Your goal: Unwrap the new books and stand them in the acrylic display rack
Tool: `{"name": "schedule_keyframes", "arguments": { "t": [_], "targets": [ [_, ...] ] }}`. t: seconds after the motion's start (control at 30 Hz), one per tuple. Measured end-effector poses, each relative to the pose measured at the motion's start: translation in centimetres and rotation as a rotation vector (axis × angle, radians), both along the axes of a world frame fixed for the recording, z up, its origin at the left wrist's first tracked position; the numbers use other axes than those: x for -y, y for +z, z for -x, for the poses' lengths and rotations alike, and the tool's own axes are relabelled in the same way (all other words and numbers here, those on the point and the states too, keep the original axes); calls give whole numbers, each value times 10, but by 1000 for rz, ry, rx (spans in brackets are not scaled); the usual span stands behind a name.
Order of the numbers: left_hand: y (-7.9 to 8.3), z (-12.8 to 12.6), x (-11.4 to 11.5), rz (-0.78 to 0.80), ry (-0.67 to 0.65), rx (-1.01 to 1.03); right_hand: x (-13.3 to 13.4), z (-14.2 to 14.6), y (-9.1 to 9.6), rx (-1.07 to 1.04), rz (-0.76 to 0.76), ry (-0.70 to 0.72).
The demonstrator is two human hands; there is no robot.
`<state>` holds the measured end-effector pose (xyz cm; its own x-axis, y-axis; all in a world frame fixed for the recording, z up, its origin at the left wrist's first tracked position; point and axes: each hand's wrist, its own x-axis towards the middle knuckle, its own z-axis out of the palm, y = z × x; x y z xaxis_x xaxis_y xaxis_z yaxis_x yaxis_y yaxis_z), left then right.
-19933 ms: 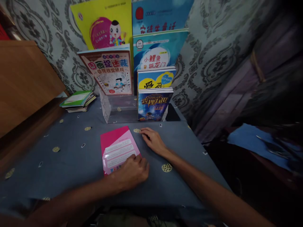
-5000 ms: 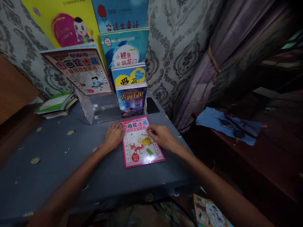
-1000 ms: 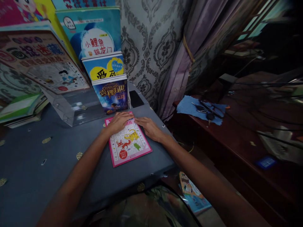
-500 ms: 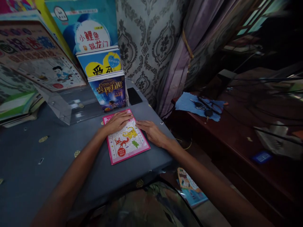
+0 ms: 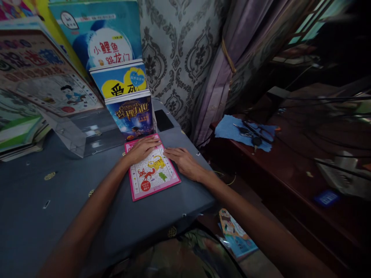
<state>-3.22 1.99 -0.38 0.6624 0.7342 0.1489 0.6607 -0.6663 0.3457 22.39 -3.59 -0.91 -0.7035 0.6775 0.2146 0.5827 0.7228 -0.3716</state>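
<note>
A pink-bordered children's book (image 5: 152,175) with a tiger and a fox on its cover lies flat on the grey-blue tablecloth (image 5: 58,204). My left hand (image 5: 142,148) rests flat on the book's top edge, fingers stretched out. My right hand (image 5: 184,162) lies flat at the book's right edge, fingers extended and touching it. Just behind the book stands a dark blue book (image 5: 131,116) in a clear acrylic stand (image 5: 84,135), with taller books (image 5: 107,38) stepped up behind it.
A black phone (image 5: 163,119) lies right of the stand. A stack of books (image 5: 17,137) sits at far left. Books (image 5: 234,233) lie on the floor below the table's edge. A dark wooden bench holds a blue cloth (image 5: 232,131) with tools. A purple curtain (image 5: 228,58) hangs behind.
The pink book was turned from its back cover to its front cover and moved right, up to the stand. In the last second both hands stay flat on it; the view shifted slightly.
</note>
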Motion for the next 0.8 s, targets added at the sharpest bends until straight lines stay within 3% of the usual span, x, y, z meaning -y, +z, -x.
{"name": "schedule_keyframes", "arguments": {
  "t": [0.33, 0.63, 0.8],
  "targets": [
    [-1, -1, -5, -86, 36, 7, -16, 1, -5, 22, -40, 9],
    [5, -20, 22, -89, 43, 16, -16, 0, -13, 1, -68, 15],
    [6, -21, 26, -67, 62, 2, -11, -2, -15, -26, -63, 14]
  ]
}}
